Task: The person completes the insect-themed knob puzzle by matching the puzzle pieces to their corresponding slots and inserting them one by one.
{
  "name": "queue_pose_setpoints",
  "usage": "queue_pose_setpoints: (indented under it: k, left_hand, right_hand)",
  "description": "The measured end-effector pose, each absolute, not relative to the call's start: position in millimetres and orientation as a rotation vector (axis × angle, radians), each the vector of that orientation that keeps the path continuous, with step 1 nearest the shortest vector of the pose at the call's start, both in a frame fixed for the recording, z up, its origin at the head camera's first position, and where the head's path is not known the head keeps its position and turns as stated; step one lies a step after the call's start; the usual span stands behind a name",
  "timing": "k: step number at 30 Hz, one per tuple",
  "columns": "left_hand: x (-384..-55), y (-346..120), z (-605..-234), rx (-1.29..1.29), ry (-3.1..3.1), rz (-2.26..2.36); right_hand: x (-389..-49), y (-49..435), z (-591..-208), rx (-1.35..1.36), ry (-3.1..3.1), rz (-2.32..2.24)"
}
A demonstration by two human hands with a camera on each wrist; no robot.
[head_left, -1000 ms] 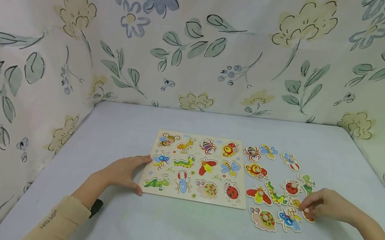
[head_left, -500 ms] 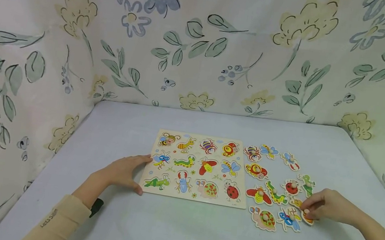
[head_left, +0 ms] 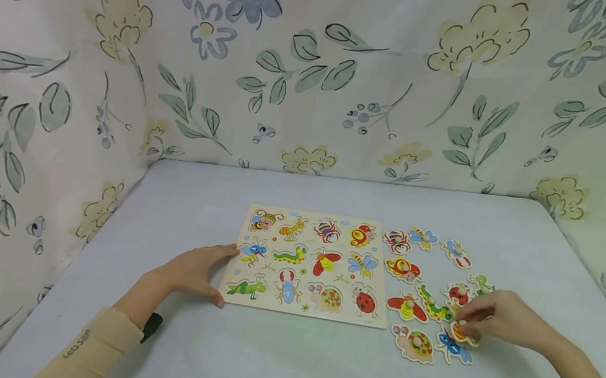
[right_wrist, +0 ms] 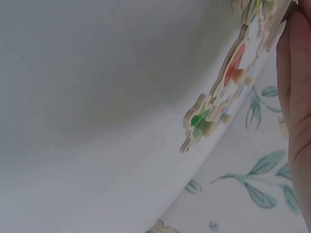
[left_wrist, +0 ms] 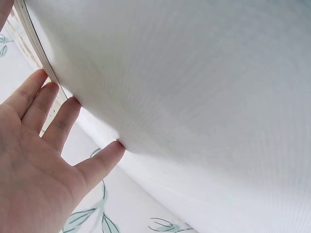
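In the head view a wooden puzzle board (head_left: 274, 306) printed with insects lies mid-table. My left hand (head_left: 189, 271) rests at its left edge, fingers spread and fairly straight, fingertips (left_wrist: 73, 102) at the board's side in the left wrist view. My right hand (head_left: 501, 321) pinches an orange-striped insect puzzle piece (head_left: 463, 336) over the pieces right of the board. Around it lie a mosquito piece (head_left: 453, 349), a caterpillar piece (head_left: 433, 303), a ladybug piece (head_left: 458, 293) and a grasshopper piece (head_left: 483, 283), the last partly hidden by the hand.
Nearer the board are a snail piece (head_left: 413, 345), a red-winged insect piece (head_left: 407, 307), a butterfly piece (head_left: 403, 269) and a spider piece (head_left: 397, 242). A dragonfly piece (head_left: 423, 238) and a beetle piece (head_left: 457, 254) lie behind. Floral cloth (head_left: 309, 133) backs the white table (head_left: 288, 368).
My right hand has moved left with the orange-striped piece, now overlapping the neighbouring pieces. The left hand and the board have stayed put.
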State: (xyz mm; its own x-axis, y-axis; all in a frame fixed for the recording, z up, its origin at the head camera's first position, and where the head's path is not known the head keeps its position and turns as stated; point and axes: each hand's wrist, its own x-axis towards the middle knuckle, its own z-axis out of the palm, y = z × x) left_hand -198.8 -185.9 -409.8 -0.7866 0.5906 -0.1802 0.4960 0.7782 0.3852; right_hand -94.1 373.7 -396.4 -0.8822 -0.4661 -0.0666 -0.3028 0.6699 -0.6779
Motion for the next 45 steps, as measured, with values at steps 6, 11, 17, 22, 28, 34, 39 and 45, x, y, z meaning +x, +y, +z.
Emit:
queue_pose_setpoints:
  k: [6, 11, 17, 22, 28, 34, 39, 45]
  left_hand:
    - [-198, -187, -410, 0.828, 2.681, 0.464]
    - [-198, -187, -411, 0.824, 2.683, 0.471]
    - [-197, -188, -411, 0.816, 2.683, 0.48]
    - [-198, -187, -413, 0.81, 2.674, 0.482]
    - [-198, -185, -412, 0.798, 2.671, 0.488]
    - [-198, -184, -411, 0.802, 2.668, 0.482]
    - [-198, -185, -410, 0.8, 2.667, 0.472]
    - [-198, -186, -410, 0.796, 2.66, 0.485]
  right_hand:
    - [-98, 362, -394, -0.585, 2.674, -1.019]
    - [-101, 356, -394, -0.523, 2.703, -0.995]
    - [-107, 349, -396, -0.517, 2.672, -1.04]
    - [-111, 343, -398, -0.561, 2.638, -1.116]
    - [-118, 331, -397, -0.538, 2.622, -1.112]
    - [-126, 318, -401, -0.524, 2.68, -1.083]
    - [-135, 305, -405, -0.531, 2.742, -1.024]
    - [-143, 286, -400, -0.418, 2.771, -0.967]
